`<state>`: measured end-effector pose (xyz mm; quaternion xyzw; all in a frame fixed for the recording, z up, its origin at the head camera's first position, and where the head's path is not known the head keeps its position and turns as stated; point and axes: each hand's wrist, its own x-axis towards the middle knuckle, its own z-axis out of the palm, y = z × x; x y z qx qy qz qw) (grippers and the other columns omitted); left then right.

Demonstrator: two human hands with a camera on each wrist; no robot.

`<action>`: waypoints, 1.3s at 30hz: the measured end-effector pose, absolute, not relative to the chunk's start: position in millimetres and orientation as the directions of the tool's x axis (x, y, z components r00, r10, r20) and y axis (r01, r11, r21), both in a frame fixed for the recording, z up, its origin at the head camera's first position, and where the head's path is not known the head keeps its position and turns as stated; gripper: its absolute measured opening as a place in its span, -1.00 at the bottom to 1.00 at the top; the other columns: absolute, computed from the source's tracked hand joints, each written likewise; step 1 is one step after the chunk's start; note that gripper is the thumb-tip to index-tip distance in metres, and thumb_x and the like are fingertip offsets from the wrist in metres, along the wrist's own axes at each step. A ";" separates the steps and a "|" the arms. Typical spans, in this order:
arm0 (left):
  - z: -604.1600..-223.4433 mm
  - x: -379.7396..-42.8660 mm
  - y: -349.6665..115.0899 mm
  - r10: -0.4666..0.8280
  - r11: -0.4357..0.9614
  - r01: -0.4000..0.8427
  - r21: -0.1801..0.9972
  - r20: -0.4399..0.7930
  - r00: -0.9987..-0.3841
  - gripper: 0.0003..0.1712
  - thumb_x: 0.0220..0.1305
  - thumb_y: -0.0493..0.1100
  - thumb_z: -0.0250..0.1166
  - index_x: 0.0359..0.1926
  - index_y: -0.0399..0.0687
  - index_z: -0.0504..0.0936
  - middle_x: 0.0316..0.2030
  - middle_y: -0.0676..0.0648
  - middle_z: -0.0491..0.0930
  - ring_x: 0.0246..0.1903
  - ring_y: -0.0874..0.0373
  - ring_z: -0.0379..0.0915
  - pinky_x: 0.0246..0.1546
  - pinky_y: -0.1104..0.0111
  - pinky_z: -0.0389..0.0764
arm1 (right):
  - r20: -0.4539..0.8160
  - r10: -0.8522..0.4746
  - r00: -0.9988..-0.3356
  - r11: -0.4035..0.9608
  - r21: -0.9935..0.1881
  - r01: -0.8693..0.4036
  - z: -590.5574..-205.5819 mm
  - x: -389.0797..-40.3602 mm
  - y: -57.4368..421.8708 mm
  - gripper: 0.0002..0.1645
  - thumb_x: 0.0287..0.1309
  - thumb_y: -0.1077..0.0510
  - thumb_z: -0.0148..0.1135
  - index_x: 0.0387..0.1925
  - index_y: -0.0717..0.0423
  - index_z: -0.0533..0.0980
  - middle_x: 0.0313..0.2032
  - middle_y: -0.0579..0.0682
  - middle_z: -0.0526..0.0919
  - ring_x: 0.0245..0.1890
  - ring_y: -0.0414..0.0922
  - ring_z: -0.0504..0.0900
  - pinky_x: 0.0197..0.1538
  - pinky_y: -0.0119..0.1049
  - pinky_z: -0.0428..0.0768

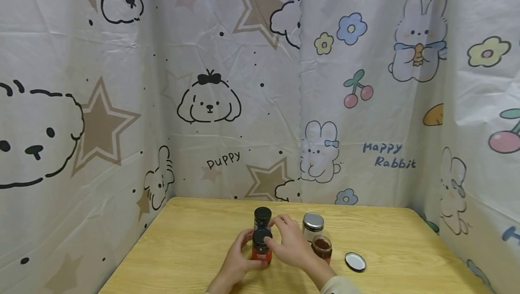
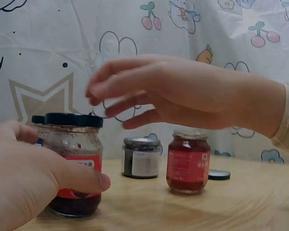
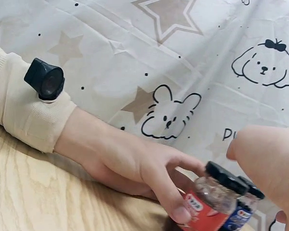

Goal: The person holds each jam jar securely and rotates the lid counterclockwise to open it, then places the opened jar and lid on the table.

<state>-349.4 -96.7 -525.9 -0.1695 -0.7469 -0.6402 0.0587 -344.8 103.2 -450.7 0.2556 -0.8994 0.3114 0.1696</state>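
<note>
My left hand (image 1: pixel 237 260) grips a glass jar with a red label (image 2: pixel 82 166) and a black lid (image 1: pixel 262 236), which stands on the table. The thumb presses on the label side in the left wrist view. Right behind this jar stands a second black-lidded jar (image 1: pixel 262 215); its blue label (image 3: pixel 238 216) shows in the right wrist view. My right hand (image 2: pixel 168 94) is raised beside the red-label jar's lid, fingers loosely bent with nothing held. An uncapped red-label jar (image 1: pixel 322 248) with dark red contents stands right of that hand.
A glass jar with a silver lid (image 1: pixel 313 221) stands behind the uncapped jar. A loose lid (image 1: pixel 355 262) lies on the wooden table (image 1: pixel 174 249) to the right. Printed curtains (image 1: pixel 235 140) surround the table at the back and sides.
</note>
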 end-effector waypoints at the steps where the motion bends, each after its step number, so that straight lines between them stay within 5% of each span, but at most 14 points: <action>1: -527.3 -349.8 -95.6 0.181 0.127 0.337 0.933 0.313 -0.932 0.07 -0.09 -0.24 0.72 0.44 -0.23 0.37 0.29 -0.26 0.49 0.35 -0.30 0.27 0.34 -0.35 0.10 | 0.460 -0.357 -0.813 0.667 -0.483 -0.566 -452.4 -345.3 100.7 -0.66 0.33 -0.05 0.36 -0.02 0.05 0.57 0.12 0.07 0.54 0.16 0.20 0.50 0.09 0.24 0.55; 9: -537.5 -350.7 -87.3 0.174 0.303 0.397 0.866 0.359 -0.917 -0.09 -0.08 -0.07 0.72 0.30 -0.16 0.53 0.16 -0.16 0.62 0.18 -0.17 0.51 0.20 -0.08 0.50 | 0.480 -0.347 -0.805 0.656 -0.489 -0.575 -470.0 -349.3 82.0 -0.55 0.35 -0.25 0.31 -0.11 0.03 0.52 0.10 0.04 0.53 0.11 0.11 0.54 0.12 0.13 0.58; 14: -543.6 -354.5 -82.4 0.148 0.408 0.425 0.808 0.401 -0.904 -0.30 -0.09 -0.18 0.67 0.15 -0.10 0.63 0.03 -0.10 0.70 0.05 -0.03 0.61 0.07 0.14 0.61 | 0.529 -0.285 -0.800 0.670 -0.487 -0.561 -479.8 -352.7 72.3 -0.53 0.28 -0.25 0.39 -0.16 -0.02 0.45 -0.11 -0.08 0.50 -0.10 -0.04 0.52 -0.06 -0.04 0.59; 23: -541.2 -355.5 -79.2 0.125 0.438 0.444 0.781 0.437 -0.891 -0.37 -0.14 -0.41 0.58 0.06 -0.18 0.66 -0.01 -0.20 0.72 0.06 -0.17 0.63 0.07 -0.05 0.61 | 0.603 -0.181 -0.777 0.698 -0.478 -0.533 -489.7 -352.7 63.3 -0.59 0.16 -0.09 0.54 -0.21 -0.06 0.45 -0.19 -0.10 0.62 -0.23 -0.09 0.44 -0.16 -0.14 0.46; 31: -543.4 -356.9 -81.9 0.100 0.442 0.467 0.766 0.475 -0.874 -0.43 -0.20 -0.41 0.55 -0.04 -0.12 0.70 -0.11 -0.06 0.75 -0.06 0.03 0.65 -0.04 0.22 0.65 | 0.600 -0.179 -0.779 0.706 -0.474 -0.527 -491.2 -352.8 62.3 -0.58 0.15 -0.14 0.54 -0.22 -0.10 0.46 -0.18 -0.10 0.65 -0.25 -0.11 0.41 -0.18 -0.16 0.42; 39: -539.4 -355.6 -81.7 0.027 0.364 0.400 0.841 0.419 -0.907 -0.33 -0.21 -0.29 0.69 0.05 -0.10 0.72 -0.01 -0.10 0.73 0.05 -0.11 0.64 0.11 -0.01 0.60 | 0.571 -0.191 -0.798 0.706 -0.485 -0.516 -482.4 -349.5 69.2 -0.61 0.20 -0.14 0.50 -0.21 -0.08 0.47 -0.15 -0.10 0.69 -0.25 -0.12 0.42 -0.19 -0.17 0.43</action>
